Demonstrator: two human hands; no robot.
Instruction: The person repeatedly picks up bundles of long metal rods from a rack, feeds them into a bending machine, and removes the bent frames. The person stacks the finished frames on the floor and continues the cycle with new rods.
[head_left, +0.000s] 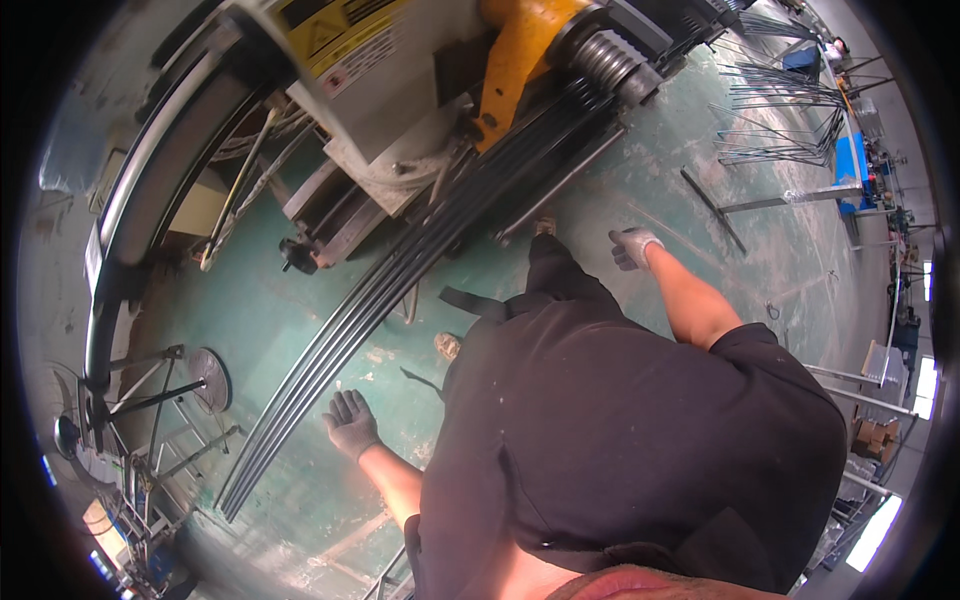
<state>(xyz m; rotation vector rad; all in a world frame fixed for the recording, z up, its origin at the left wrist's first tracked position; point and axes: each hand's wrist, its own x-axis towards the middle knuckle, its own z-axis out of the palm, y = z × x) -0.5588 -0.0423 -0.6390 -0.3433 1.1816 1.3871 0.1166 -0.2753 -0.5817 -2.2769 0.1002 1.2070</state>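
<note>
A bundle of long dark metal bars (335, 335) slants from the machine down to the lower left, its near ends jutting out over the floor. My left hand (352, 422), in a grey work glove, is just right of those ends. Its fingers are apart with nothing in them, and a gap seems to separate it from the bars. On the other side of my body, my right hand (635, 247) hangs over the floor in a glove with grey fingers and a pale cuff. Its fingers are loosely bent, and I see nothing held in them.
Ahead stands a machine with a white housing (375, 120), an orange arm (520, 60) and a ribbed metal cylinder (610, 65) over the bars. Bent thin rods (780, 110) stand on a rack at far right. A loose dark bar (712, 210) is nearby. Left is a round disc (208, 380).
</note>
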